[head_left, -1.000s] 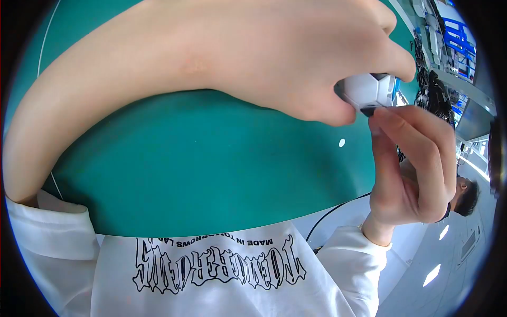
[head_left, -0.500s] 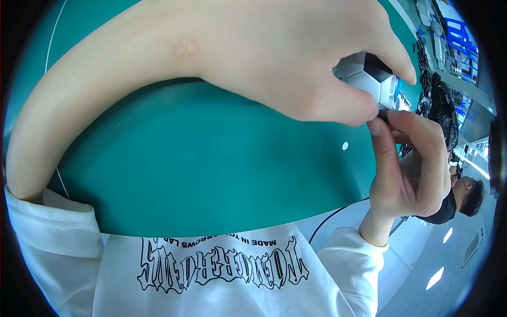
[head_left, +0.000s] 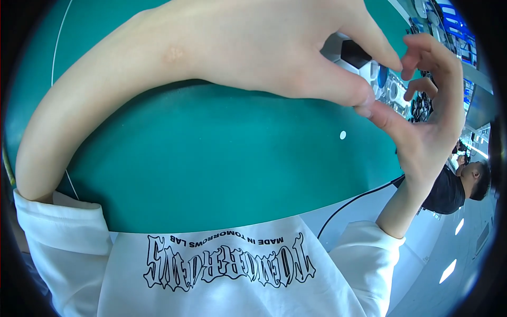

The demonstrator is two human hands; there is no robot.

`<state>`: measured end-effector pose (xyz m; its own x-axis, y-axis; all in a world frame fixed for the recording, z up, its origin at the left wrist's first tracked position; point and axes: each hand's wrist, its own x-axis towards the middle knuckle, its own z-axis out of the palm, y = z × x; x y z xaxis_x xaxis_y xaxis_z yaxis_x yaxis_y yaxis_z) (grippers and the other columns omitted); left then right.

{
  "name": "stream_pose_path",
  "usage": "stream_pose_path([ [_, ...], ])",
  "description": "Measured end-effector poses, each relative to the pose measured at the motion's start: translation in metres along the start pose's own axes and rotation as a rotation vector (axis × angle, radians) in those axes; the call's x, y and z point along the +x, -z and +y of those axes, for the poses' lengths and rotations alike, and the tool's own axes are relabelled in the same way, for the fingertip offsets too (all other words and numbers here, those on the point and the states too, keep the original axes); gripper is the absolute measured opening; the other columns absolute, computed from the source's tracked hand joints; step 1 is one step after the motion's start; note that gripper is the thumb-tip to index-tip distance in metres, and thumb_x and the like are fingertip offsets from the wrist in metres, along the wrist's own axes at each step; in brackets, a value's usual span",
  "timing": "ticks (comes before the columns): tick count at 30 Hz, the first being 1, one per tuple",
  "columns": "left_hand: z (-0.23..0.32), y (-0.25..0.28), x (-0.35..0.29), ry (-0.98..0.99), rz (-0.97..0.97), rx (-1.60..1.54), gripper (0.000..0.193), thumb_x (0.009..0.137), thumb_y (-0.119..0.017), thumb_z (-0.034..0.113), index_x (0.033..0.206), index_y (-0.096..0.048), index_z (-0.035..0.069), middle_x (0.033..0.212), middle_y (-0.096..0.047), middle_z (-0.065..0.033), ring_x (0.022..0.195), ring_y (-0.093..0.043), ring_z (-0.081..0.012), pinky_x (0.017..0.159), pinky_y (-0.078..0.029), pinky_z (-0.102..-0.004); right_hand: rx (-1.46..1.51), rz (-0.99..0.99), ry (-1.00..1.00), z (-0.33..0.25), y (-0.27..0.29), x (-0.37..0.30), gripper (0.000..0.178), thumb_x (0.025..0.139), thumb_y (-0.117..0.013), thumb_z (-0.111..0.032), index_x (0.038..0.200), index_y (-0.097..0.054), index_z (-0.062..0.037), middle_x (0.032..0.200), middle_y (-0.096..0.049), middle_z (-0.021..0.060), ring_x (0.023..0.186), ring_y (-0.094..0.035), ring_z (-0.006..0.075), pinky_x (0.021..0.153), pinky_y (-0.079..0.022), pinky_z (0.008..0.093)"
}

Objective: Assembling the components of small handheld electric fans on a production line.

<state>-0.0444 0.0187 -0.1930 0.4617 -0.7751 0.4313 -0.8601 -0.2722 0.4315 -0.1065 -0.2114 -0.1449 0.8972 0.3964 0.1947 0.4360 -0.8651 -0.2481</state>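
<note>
My left hand (head_left: 306, 53) reaches across the top of the view, its thumb and index finger curved and apart. Through the gap between them shows a rounded object with white, grey and black angular panels (head_left: 357, 54), like a small football. Whether the left hand touches it, I cannot tell; its other fingers are hidden. My right hand (head_left: 428, 100) is open at the right, fingers spread and bent. Its thumb tip meets the left thumb tip, and its index fingertip is close to the left index fingertip. No held item shows in it.
A green table (head_left: 211, 158) with a small white round spot (head_left: 343, 135) lies under the hands. Clear and blue parts (head_left: 395, 89) are beyond the rounded object. A black cable (head_left: 343, 205) hangs by the table edge. Another person in black (head_left: 446, 193) is at the far right.
My right hand has opened from a pinch on a small dark piece, its fingers rising and spreading. That piece no longer shows. My left hand has shifted slightly up and left.
</note>
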Motion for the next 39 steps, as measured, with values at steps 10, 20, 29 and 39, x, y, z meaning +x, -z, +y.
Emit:
stream_pose_path([
  [10, -0.015, 0.000, 0.003, -0.071, -0.048, 0.027, 0.055, 0.078, -0.077, 0.014, 0.132, -0.067, 0.005, 0.136, -0.060, -0.0230, 0.110, -0.069, -0.0331, 0.086, -0.059, -0.0382, 0.210, -0.059, 0.188, 0.025, -0.004, 0.003, 0.074, 0.071, -0.090, -0.023, 0.137, -0.061, -0.0056, 0.124, -0.067, 0.0089, 0.112, -0.064, 0.0203, 0.088, -0.052, 0.0325],
  [20, -0.002, 0.003, 0.011, -0.177, -0.062, 0.061, 0.055, 0.079, -0.076, 0.012, 0.132, -0.066, 0.005, 0.138, -0.060, -0.0238, 0.110, -0.069, -0.0331, 0.085, -0.059, -0.0379, 0.370, -0.098, 0.029, 0.024, 0.008, 0.000, 0.074, 0.069, -0.088, -0.014, 0.136, -0.058, -0.0031, 0.118, -0.068, 0.0115, 0.104, -0.066, 0.0207, 0.087, -0.053, 0.0329],
  [29, -0.005, -0.032, 0.013, -0.191, 0.171, -0.132, 0.059, 0.072, -0.082, 0.031, 0.124, -0.072, 0.005, 0.126, -0.065, -0.0220, 0.103, -0.067, -0.0338, 0.085, -0.056, -0.0399, 0.406, -0.152, -0.140, 0.023, 0.000, -0.003, 0.074, 0.068, -0.087, -0.007, 0.135, -0.056, -0.0007, 0.114, -0.068, 0.0138, 0.097, -0.068, 0.0211, 0.086, -0.053, 0.0333],
  [39, -0.021, -0.038, -0.015, -0.329, 0.029, 0.269, 0.050, 0.074, -0.083, 0.023, 0.122, -0.074, 0.010, 0.128, -0.066, -0.0217, 0.106, -0.070, -0.0363, 0.088, -0.059, -0.0412, -0.181, 0.055, -0.348, 0.224, 0.019, -0.091, 0.027, 0.094, -0.070, -0.015, 0.119, -0.073, -0.0086, 0.098, -0.074, 0.0047, 0.088, -0.067, 0.0118, 0.084, -0.053, 0.0273],
])
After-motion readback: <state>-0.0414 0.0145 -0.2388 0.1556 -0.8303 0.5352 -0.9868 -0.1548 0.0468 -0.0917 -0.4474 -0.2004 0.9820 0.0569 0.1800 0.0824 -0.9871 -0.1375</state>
